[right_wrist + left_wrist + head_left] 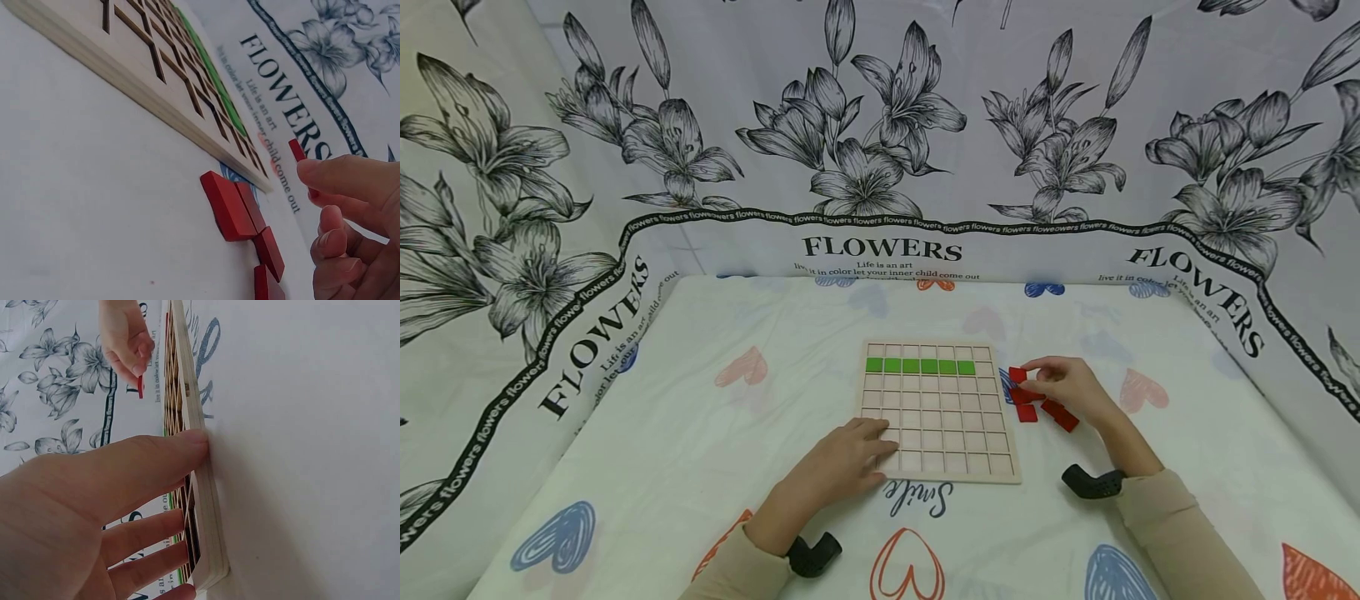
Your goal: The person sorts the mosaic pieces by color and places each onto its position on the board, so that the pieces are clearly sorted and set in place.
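Observation:
A square wooden grid board (942,483) lies on the table, with a row of several green tiles (921,367) near its far side. My left hand (842,458) rests at the board's near left corner. Its thumb (178,450) touches the near edge, while the straight fingers reach over the grid. To the right of the board, my right hand (1070,387) pinches a small red tile (297,150) between thumb and index finger, raised above the table. Below that hand lie several loose red tiles (1060,416), some touching one another.
A white tablecloth (805,333) printed with hearts covers the table. Behind and at the sides hangs a floral curtain (880,247) with lettering. Black wrist devices show by the left sleeve (741,571) and the right sleeve (1180,533).

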`<state>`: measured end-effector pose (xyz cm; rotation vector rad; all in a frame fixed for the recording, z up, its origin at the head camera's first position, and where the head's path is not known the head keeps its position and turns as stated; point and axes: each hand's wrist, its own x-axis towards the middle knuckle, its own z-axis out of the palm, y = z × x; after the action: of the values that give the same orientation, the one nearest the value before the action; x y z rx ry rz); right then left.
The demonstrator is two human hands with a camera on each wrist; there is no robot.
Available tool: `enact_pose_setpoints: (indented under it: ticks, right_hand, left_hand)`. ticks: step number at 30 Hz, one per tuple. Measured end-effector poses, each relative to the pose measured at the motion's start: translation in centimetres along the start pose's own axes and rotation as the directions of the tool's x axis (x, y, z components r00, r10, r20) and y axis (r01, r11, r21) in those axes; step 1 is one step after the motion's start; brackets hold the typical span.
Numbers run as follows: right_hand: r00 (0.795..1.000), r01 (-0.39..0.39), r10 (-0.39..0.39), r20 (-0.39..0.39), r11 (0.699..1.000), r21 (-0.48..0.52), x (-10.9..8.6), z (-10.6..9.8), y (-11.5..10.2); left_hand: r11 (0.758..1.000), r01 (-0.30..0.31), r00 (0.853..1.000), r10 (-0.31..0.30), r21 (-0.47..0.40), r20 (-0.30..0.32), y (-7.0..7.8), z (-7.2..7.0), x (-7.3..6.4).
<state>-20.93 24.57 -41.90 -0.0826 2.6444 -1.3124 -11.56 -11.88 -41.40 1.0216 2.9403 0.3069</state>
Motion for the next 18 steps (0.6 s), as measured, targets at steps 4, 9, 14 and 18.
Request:
enact_pose_setpoints:
  ticks: [4, 9, 14, 18]
  right_hand:
    - [1.000, 0.011, -0.011, 0.007, 1.000, 0.026, 0.1, 0.3, -0.2]
    - [0.999, 0.046, -0.046, 0.010, 0.999, 0.020, 0.4, 0.8, -0.3]
    - [0.997, 0.070, -0.071, 0.021, 0.997, 0.028, 0.4, 1.3, -0.7]
    - [0.995, 0.094, -0.094, 0.017, 0.995, 0.012, 0.5, 1.8, -1.0]
  left_hand:
    - [1.000, 0.001, 1.000, -0.001, -0.001, -0.002, 0.0, -0.1, 0.0]
    - [1.000, 0.001, 1.000, -0.001, -0.003, -0.007, 0.1, -0.1, -0.1]
    - [1.000, -0.002, 1.000, 0.002, 0.006, -0.009, 0.1, -0.1, -0.1]
    - [1.000, -0.002, 1.000, 0.002, 0.009, -0.010, 0.0, 0.0, 0.0]
